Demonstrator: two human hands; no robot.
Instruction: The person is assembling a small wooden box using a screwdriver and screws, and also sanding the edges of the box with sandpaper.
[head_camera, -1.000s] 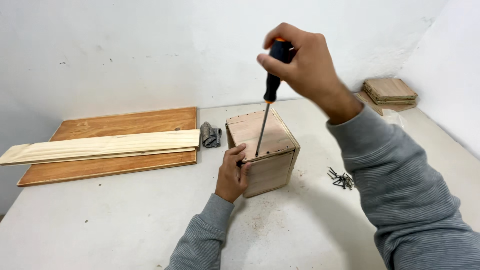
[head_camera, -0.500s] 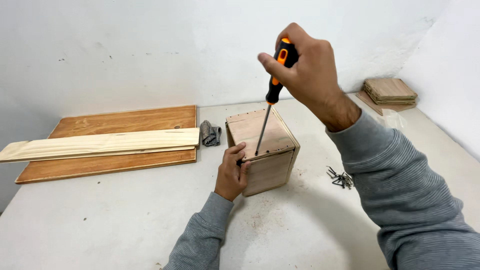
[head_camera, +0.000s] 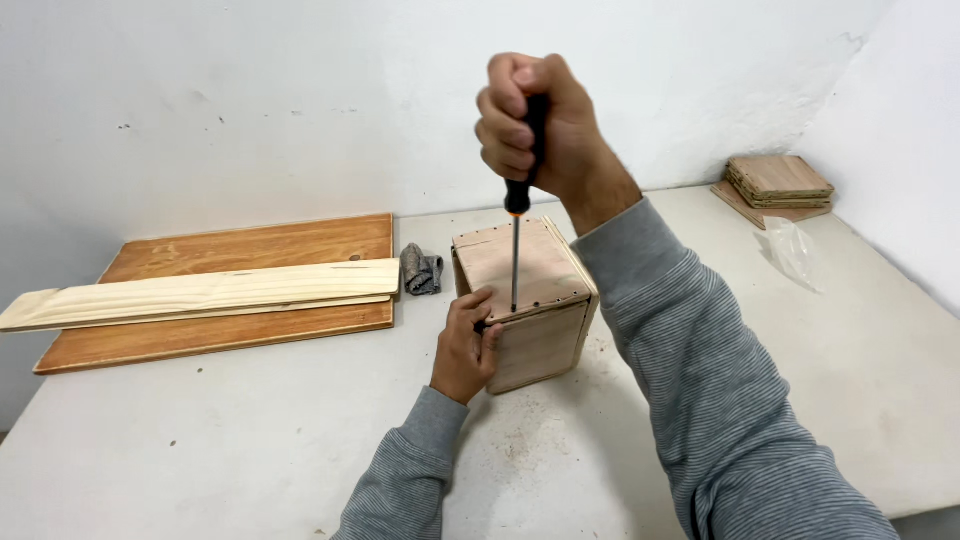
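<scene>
A small wooden box stands in the middle of the white table. My right hand grips the black handle of a screwdriver held upright, its tip down on the near edge of the box's top. My left hand rests against the box's near left corner, thumb and fingers pinched at the top edge right beside the screwdriver tip. What the fingers pinch is too small to make out.
A brown board with a long pale plank on it lies at the left. A grey cloth sits beside them. Stacked wood squares and a clear plastic bag are at the back right by the wall.
My right hand has swung the screwdriver from a tilt to upright above the box edge. The view has shifted, so the loose screws to the right of the box are now behind my arm.
</scene>
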